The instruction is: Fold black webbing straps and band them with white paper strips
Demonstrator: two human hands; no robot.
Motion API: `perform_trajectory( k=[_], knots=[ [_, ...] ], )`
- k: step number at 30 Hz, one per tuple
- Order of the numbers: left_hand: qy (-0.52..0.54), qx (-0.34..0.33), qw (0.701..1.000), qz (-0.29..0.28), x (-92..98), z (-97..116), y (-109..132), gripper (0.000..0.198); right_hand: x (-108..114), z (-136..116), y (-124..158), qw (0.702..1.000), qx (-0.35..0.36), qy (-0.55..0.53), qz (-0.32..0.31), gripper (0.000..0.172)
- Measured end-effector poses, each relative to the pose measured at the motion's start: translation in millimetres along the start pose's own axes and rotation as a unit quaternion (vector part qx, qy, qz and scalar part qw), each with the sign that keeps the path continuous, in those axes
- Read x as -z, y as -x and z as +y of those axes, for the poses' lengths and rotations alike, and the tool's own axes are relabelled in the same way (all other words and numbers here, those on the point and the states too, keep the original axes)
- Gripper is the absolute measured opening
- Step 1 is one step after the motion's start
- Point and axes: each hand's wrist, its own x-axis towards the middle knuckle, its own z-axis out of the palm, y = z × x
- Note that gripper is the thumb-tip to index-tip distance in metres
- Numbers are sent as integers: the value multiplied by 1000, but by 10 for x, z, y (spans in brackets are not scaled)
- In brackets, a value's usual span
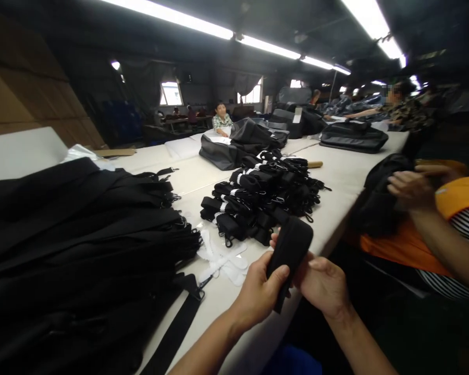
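Observation:
In the head view, my left hand (pixel 262 286) is closed round a folded black shoulder strap (pixel 291 242), thumb across its near face. The bundle tilts upward over the table's edge. My right hand (pixel 324 284) is at the strap's right side, its fingers curled behind it and partly hidden, its thumb off the strap. Just beyond lies a heap of bundled black straps (pixel 254 192) with metal hooks and white bands. White paper strips (pixel 229 263) are scattered on the table left of my hands. A big pile of loose black straps (pixel 74 250) covers the left side.
The pale table (pixel 338 179) runs away from me. Dark grey bags (pixel 221 151) lie behind the heap, and another black bag (pixel 354 136) rests farther right. Close on my right, a co-worker's hand (pixel 410 190) touches a black bag (pixel 383 203). Other people are farther back.

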Motion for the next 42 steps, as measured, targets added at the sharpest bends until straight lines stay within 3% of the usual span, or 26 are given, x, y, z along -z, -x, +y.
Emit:
perform_trajectory(
  k=[3,5,7,10,13,15,17,19,21,23,25,28,31,34,37,42],
  knots=[
    [34,64,993,-89,-54,-3,38,45,67,61,123,999,27,33,2,53],
    [81,83,984,-134,-138,-26,76,49,37,76,145,997,70,16,22,47],
    [118,72,982,-131,-230,-47,118,49,-28,70,138,992,113,-6,48,31],
    [104,36,993,-54,-271,-37,192,39,-108,36,107,989,125,0,79,16],
    [10,15,1000,17,-53,19,269,28,-108,8,44,996,51,38,56,30],
    [-48,1,997,58,254,71,322,28,-87,20,-50,998,20,60,11,49],
    [-99,-30,985,137,639,131,382,28,-94,82,-197,992,30,118,-11,57],
    [-151,-76,952,254,1026,187,454,30,-158,207,-387,963,45,265,-11,47],
    [-156,-96,920,346,1337,213,534,35,-275,382,-589,876,51,479,-12,27],
    [-135,-85,909,385,1531,194,608,42,-413,573,-774,770,50,636,-6,18],
    [-111,-68,913,387,1607,135,656,46,-529,743,-918,712,38,701,13,13],
    [-68,-71,921,378,1583,32,655,45,-611,906,-1036,693,4,720,22,19],
    [-13,-88,921,378,1539,-27,608,40,-596,957,-1064,684,-22,729,13,12],
    [28,-99,914,392,1554,-43,587,38,-538,936,-1058,678,-20,735,16,7],
    [44,-105,909,401,1582,-50,594,42,-489,879,-1087,674,-12,738,22,16],
    [49,-110,908,402,1549,-88,568,44,-512,803,-1264,682,-70,728,-19,6]
  ],
)
